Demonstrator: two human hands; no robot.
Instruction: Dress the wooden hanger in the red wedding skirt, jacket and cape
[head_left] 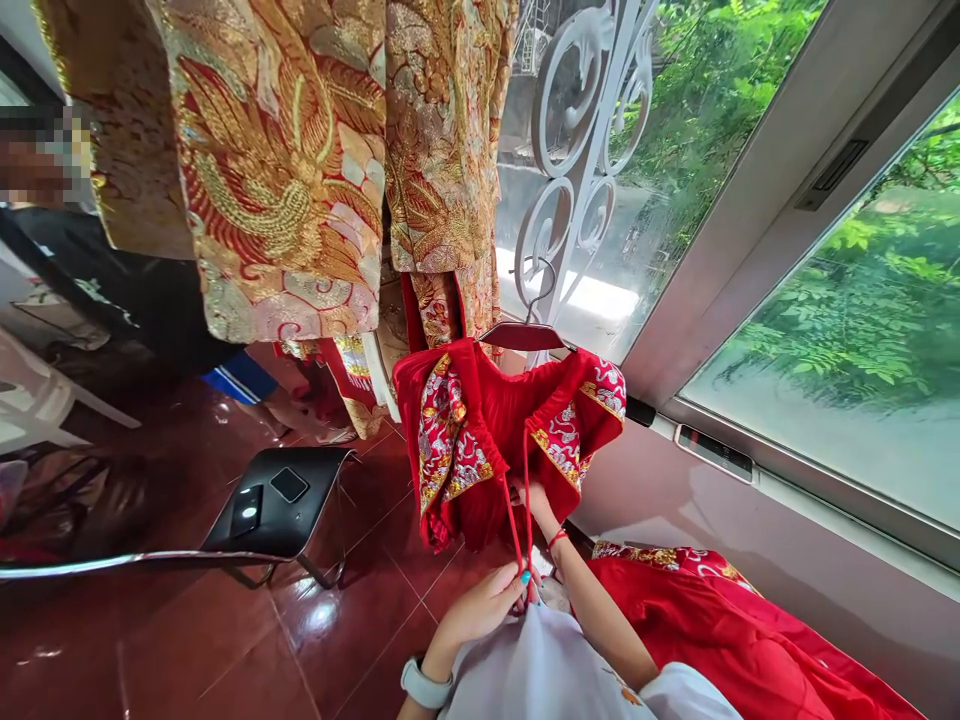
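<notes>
A red embroidered garment (480,440) hangs on a dark red hanger (523,334) in front of me. Two thin red strings (517,520) run down from it. My left hand (484,605), with a white watch on the wrist, pinches the lower ends of the strings. My right hand (538,507), a red band at its wrist, reaches up and touches the lower edge of the garment. Another red embroidered garment (720,630) lies at the lower right next to my right arm.
Gold and red embroidered robes (300,170) hang above at the left. A black stool (300,500) carries a phone (245,510) and a small dark pad. A person in dark clothes (142,290) sits at the far left. Windows (847,330) and a white wall fill the right.
</notes>
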